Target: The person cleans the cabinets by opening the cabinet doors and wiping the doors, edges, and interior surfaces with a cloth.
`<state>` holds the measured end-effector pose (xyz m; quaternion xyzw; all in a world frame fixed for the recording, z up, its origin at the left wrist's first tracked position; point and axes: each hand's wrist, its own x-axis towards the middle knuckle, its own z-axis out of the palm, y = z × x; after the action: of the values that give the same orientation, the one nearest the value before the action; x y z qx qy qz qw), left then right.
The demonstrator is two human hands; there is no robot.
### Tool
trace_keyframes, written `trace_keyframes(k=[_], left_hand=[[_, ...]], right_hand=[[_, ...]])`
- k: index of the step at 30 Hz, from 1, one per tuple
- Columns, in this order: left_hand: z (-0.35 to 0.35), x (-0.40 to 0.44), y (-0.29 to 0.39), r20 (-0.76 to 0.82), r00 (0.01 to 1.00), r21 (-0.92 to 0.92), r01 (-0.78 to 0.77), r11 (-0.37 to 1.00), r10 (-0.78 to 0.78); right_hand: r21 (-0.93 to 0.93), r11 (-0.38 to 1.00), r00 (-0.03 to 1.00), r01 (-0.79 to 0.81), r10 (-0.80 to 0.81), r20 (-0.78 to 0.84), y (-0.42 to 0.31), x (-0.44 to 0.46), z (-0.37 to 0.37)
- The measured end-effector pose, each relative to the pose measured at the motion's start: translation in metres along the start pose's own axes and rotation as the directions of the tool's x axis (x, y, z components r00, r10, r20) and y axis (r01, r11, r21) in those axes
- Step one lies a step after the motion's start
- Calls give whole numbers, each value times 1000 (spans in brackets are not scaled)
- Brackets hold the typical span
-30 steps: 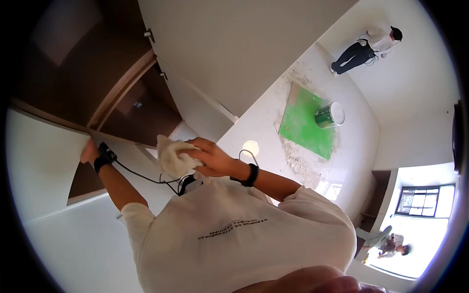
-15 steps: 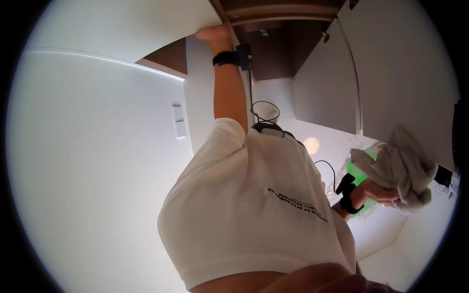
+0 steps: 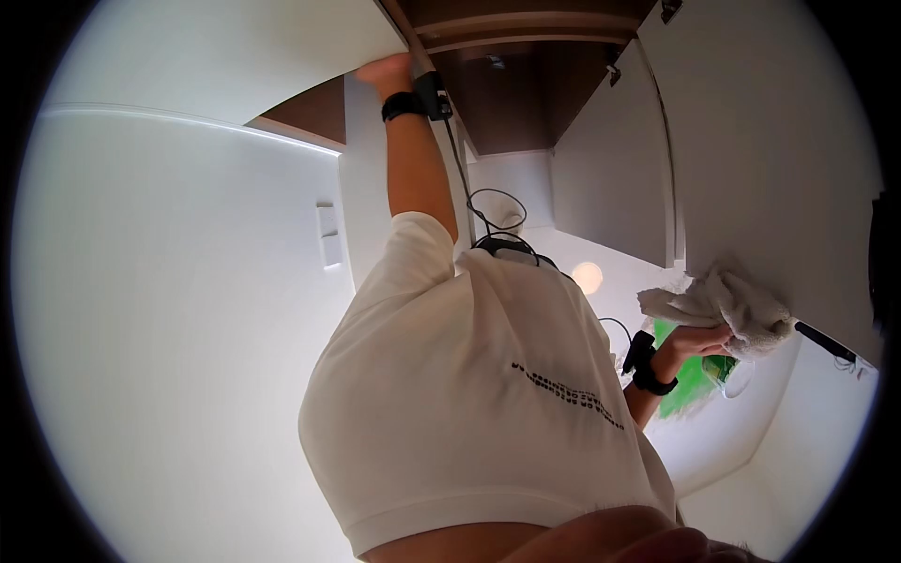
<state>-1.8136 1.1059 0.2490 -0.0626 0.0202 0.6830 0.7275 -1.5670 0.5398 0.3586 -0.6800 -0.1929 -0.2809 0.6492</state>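
Crumpled cloth (image 3: 746, 314) in right hand (image 3: 696, 340)

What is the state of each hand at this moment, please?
Left hand: at the edge of the white panel; fingers partly hidden, so open or closed cannot be told.
Right hand: closed, holding a cloth.

Head cam, v. wide lens — dark curved edges at L and R — worn on the person, looking fwd and down. White shirt (image 3: 488, 394) sits v. near, filling lower ctr; L hand (image 3: 385, 69) is farther off, near top, slightly L of ctr, R hand (image 3: 696, 340) toward R edge. Cabinet (image 3: 497, 98) spans top ctr, pale wall (image 3: 188, 328) takes L side, green board (image 3: 690, 394) shows well beyond R hand.
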Motion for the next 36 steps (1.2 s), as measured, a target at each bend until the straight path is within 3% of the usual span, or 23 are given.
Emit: trace_keyframes(k=[3, 4, 6, 8, 10, 13, 16, 17, 19, 22, 25, 26, 27, 28, 30, 32, 35, 36], left_hand=[[10, -18, 0, 58, 996, -254, 76, 964, -63], [19, -40, -5, 199, 980, -103, 47, 994, -26], [11, -53, -6, 282, 956, -221, 151, 963, -86], [5, -70, -13, 288, 956, -189, 121, 975, -63], [21, -95, -22, 235, 971, 10, -49, 999, 45], [24, -119, -29, 163, 986, 91, -61, 994, 46], [25, -150, -42, -292, 955, 144, -5, 990, 48], [27, -165, -51, -271, 962, 161, 60, 985, -14], [31, -199, -76, -249, 954, 192, 218, 957, -167], [37, -242, -122, -43, 970, 631, 213, 746, -241], [51, -283, -167, 218, 917, 680, 104, 726, -335], [50, -295, -178, 297, 859, 664, 129, 737, -418], [52, -306, -190, 315, 835, 679, 134, 722, -451], [55, -316, -200, 332, 813, 697, 131, 705, -479], [58, -327, -213, 361, 760, 712, 149, 686, -540], [60, -331, -220, 358, 773, 749, 97, 656, -523], [40, -325, -229, 362, 795, 853, -72, 516, -487], [26, -321, -233, 360, 805, 882, -131, 452, -471]], right_hand=[[-24, 997, 997, 70, -70, 15, 2, -1, 5], [2, 1000, 1000, 12, -12, 13, -2, -2, 8], [21, 999, 999, -48, 47, 15, -11, -1, 12], [-26, 1000, 999, -1, 2, 39, -2, 0, 6], [-48, 998, 997, 49, -47, 54, 7, 2, 3], [21, 1000, 998, 17, -19, 60, 7, 1, 5], [107, 994, 999, -27, 23, 41, 0, 3, 12], [120, 993, 1000, -8, 8, 5, -3, 2, 21], [-73, 980, 982, 187, -184, 52, 35, 2, -2], [-214, 843, 861, 493, -438, 260, 31, 12, -9], [-159, 849, 817, 503, -408, 407, 33, 11, -10], [-72, 938, 871, 338, -283, 402, 45, 5, -16], [98, 993, 920, 68, -101, 378, 60, 0, -22], [221, 961, 933, -165, 79, 350, 73, -5, -27], [264, 863, 892, -430, 360, 274, 57, -3, -15], [173, 836, 849, -520, 485, 210, 22, 7, 5], [186, 701, 718, -688, 621, 315, 70, 0, -23], [168, 664, 660, -729, 616, 430, 73, 3, -25]])
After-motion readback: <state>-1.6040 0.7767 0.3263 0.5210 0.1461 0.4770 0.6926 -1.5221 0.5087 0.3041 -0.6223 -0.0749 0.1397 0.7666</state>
